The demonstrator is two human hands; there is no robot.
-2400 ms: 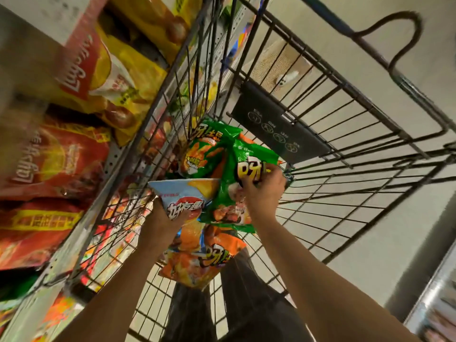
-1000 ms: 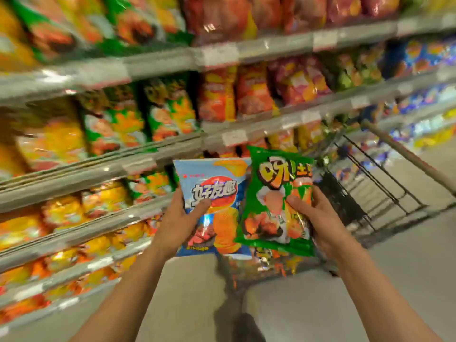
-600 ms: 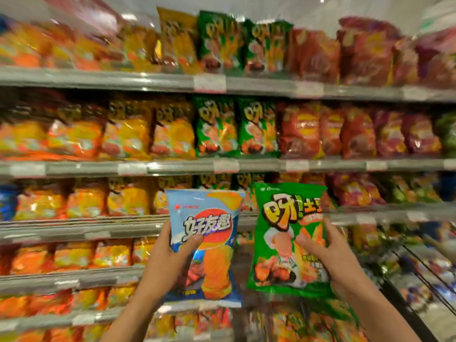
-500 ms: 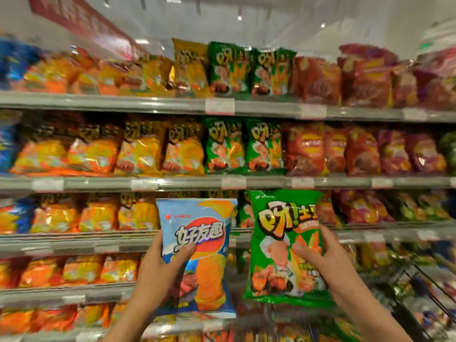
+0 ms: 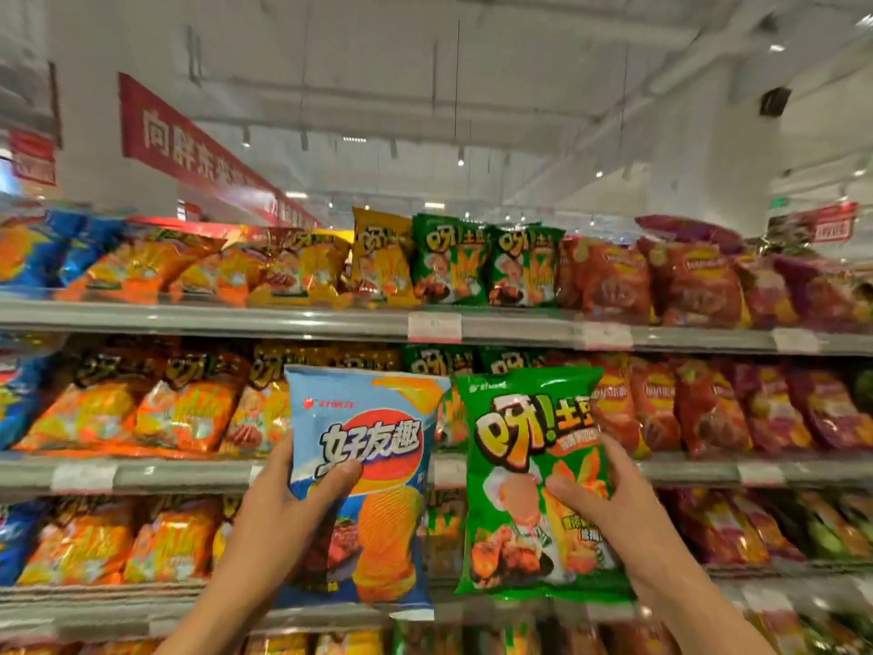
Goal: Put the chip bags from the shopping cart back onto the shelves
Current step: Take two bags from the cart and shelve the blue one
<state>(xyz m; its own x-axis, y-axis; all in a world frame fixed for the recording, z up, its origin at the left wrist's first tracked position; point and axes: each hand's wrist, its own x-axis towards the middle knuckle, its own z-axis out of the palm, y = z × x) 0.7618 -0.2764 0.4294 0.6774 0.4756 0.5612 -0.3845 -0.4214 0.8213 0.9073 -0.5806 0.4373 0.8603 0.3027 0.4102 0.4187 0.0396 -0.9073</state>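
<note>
My left hand [image 5: 288, 508] grips a light blue chip bag [image 5: 373, 446] by its left edge, thumb across the front. Beside it, my right hand [image 5: 609, 508] grips a green chip bag [image 5: 524, 427] by its right edge. Both bags stand upright side by side in front of the shelves, level with the second shelf [image 5: 189, 470]. Matching green bags [image 5: 486, 267] stand on the top shelf [image 5: 283, 319] straight above, and more green bags [image 5: 439, 361] show just behind the held ones. The shopping cart is out of view.
The shelves are packed with orange bags [image 5: 141, 408] to the left, red bags [image 5: 661, 408] to the right and blue bags [image 5: 28, 257] at the far left. White price tags [image 5: 433, 326] sit on the shelf edges. A red banner [image 5: 189, 153] hangs above.
Both hands lifted the two bags out of the cart and turned to the shelves. Over the last second the view tilted up, and the bags now stand higher against the shelving.
</note>
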